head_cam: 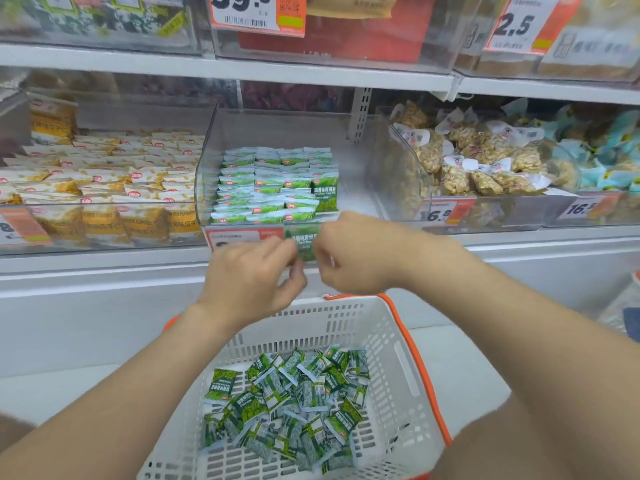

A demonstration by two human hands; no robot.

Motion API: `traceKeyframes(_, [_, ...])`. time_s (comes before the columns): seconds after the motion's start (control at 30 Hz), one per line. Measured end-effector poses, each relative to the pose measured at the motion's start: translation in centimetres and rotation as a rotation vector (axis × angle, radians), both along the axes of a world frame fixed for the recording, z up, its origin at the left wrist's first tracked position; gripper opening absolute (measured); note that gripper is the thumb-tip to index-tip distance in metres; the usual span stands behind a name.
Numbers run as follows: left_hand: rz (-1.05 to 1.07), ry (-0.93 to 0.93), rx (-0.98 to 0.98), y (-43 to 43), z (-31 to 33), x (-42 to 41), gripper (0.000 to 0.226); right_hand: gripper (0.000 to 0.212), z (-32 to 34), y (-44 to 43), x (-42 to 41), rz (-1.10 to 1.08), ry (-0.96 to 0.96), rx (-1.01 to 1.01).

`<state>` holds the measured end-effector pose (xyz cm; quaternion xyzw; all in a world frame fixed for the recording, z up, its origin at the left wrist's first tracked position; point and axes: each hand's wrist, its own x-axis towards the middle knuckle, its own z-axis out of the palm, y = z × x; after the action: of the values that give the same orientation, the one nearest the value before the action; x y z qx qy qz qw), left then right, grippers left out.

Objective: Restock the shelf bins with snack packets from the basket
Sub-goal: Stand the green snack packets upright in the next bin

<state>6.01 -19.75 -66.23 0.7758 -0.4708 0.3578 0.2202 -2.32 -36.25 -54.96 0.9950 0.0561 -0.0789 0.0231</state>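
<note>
At a shop shelf (519,237) of clear bins, the left hand (249,275) and right hand (353,254) pinch a green snack packet (304,245) in curled fingers before the middle bin (207,161), above the basket (408,358) of loose packets (287,410); it should go in upright, squared to the stacked rows (273,181)

On the top shelf (311,73) I read a centre price tag (258,13) whose cut-off figure ends in 9.8, over a barcode (246,21), and a right-hand tag (519,26) marked 2.5. On the lower shelf (104,268) the nut-bin tag (445,213) says 16.8, the far-right tag (585,207) begins 16, and the left-edge tag (15,232) shows only an 8. The yellow packets (138,223) carry "FLAVORED", while the green packet (304,245) held before the middle bin (277,133) bears Chinese characters I cannot make out.
</note>
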Motion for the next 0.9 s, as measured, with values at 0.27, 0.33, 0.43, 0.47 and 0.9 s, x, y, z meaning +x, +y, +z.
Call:
traceKeyframes(0.27, [0.083, 0.461, 0.925, 3.5, -13.5, -0.6, 0.020, 0.011, -8.9, 3.7, -2.8, 0.163, 0.475, -0.164])
traceKeyframes(0.33, [0.133, 0.574, 1.122, 4.3, -15.9, -1.4, 0.023, 0.013, -10.0, 4.4, -3.0, 0.195, 0.522, -0.169])
traceKeyframes(0.43, [0.193, 0.644, 1.335, 5.2, -19.2, -2.3, 0.021, 0.006, -10.4, 5.1, -2.7, 0.244, 0.496, -0.167])
traceKeyframes(0.47, [0.205, 0.662, 1.399, 5.5, -20.2, -2.6, 0.021, 0.007, -10.5, 5.3, -2.4, 0.257, 0.482, -0.170])
traceKeyframes(0.9, [0.115, 0.797, 1.707, 3.9, -28.0, -3.8, 0.066, 0.015, -10.9, 5.0, 0.1, 0.278, 0.455, -0.146])
